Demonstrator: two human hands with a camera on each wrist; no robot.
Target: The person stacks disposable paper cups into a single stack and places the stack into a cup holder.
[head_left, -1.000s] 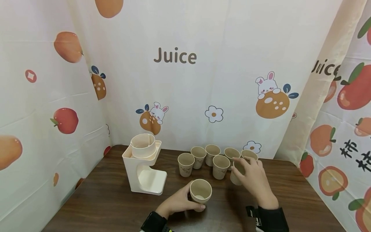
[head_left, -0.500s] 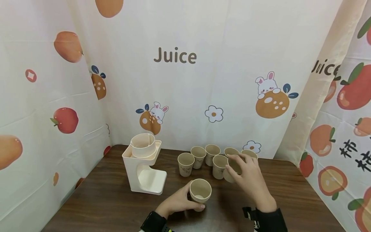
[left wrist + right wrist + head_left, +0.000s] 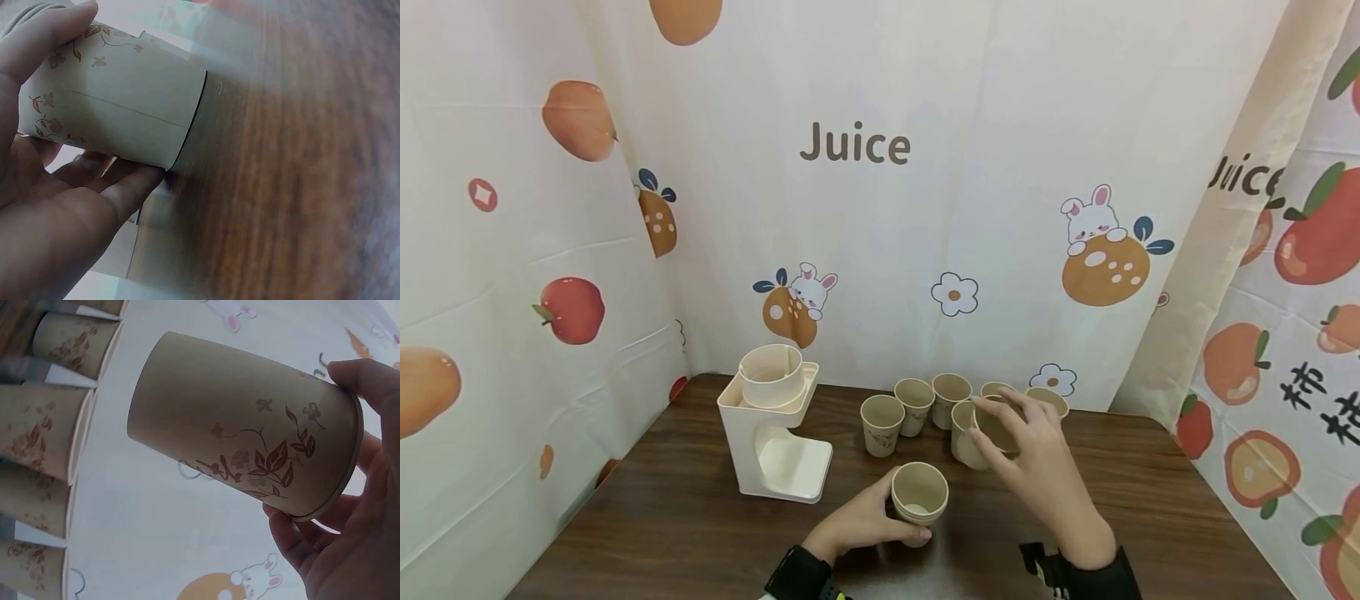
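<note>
My left hand (image 3: 865,521) grips a small stack of nested beige paper cups (image 3: 921,496) at the front middle of the table. In the left wrist view, thumb and fingers curl round the floral-printed outer cup (image 3: 125,94), whose base is at the wood. My right hand (image 3: 1048,462) pinches another paper cup (image 3: 997,427) near its rim, with the mouth upward. The right wrist view shows that cup's brown flower print and its base held higher than the bases of the neighbouring cups. In the head view it partly covers a standing cup (image 3: 964,442).
Several more upright paper cups, among them the leftmost cup (image 3: 882,425) and rightmost cup (image 3: 1047,402), stand towards the back of the dark wooden table (image 3: 685,517). A white appliance (image 3: 748,454) with a round top stands at left. A fruit-print curtain (image 3: 880,225) hangs behind.
My right hand has moved left and a little up with its paper cup, which now overlaps the standing cup beside it in the head view. The left hand and its stack stay put.
</note>
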